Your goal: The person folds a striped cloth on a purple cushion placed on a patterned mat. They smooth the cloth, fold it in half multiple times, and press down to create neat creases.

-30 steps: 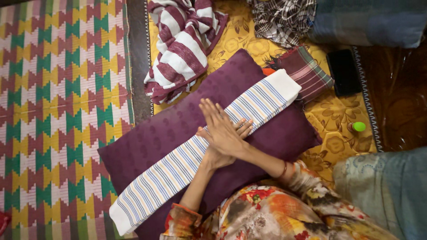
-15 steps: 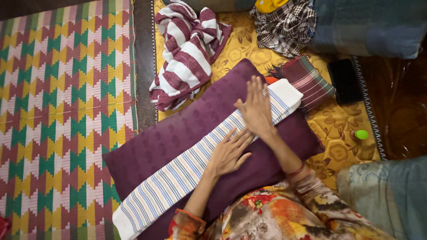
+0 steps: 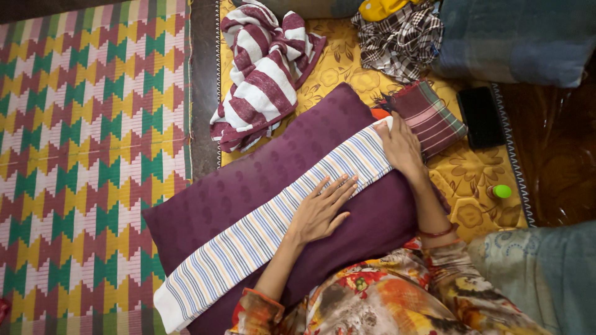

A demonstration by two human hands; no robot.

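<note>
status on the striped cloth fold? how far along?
Done: striped cloth already folded into a long narrow strip across the purple pillow. In hand: left hand presses its middle flat, right hand sits on the far end. Left: strip still full length, not folded shorter.

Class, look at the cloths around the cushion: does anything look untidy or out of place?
Yes. The maroon-and-white striped cloth lies crumpled beyond the purple cushion, and the checked cloth is bunched up, unlike the neatly folded striped cloth.

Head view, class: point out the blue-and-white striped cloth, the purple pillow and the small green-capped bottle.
Blue-and-white striped cloth (image 3: 261, 232): head view, middle of the folded strip, below the left hand.
Purple pillow (image 3: 273, 164): head view, bare upper face, above the cloth.
Green-capped bottle (image 3: 500, 192): head view, on its green cap.
</note>
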